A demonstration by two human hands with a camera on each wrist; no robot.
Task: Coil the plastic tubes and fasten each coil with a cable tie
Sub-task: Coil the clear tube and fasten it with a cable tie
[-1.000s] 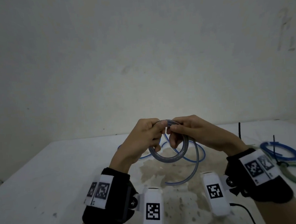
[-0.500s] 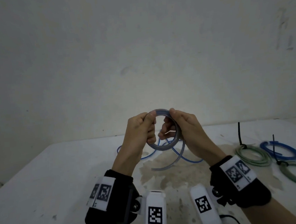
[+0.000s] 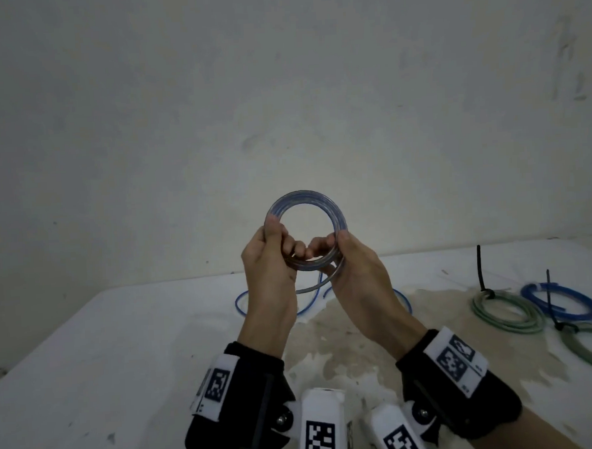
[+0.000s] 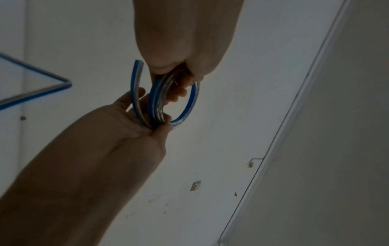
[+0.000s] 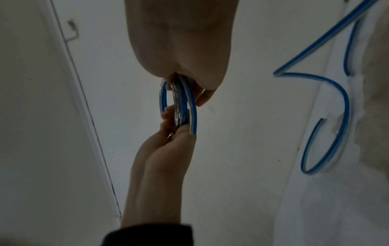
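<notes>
Dim, flat light all round, and a pale glow sits on the wall [image 3: 302,176] behind the hands. Wrist views run dark and grainy; forearms shadowed, edges bending, tube lines smeared.

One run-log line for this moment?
stage: coiling | left hand, right hand: grip clear-blue tube coil, raised | tail loose | no tie on it | tied coils on table
</notes>
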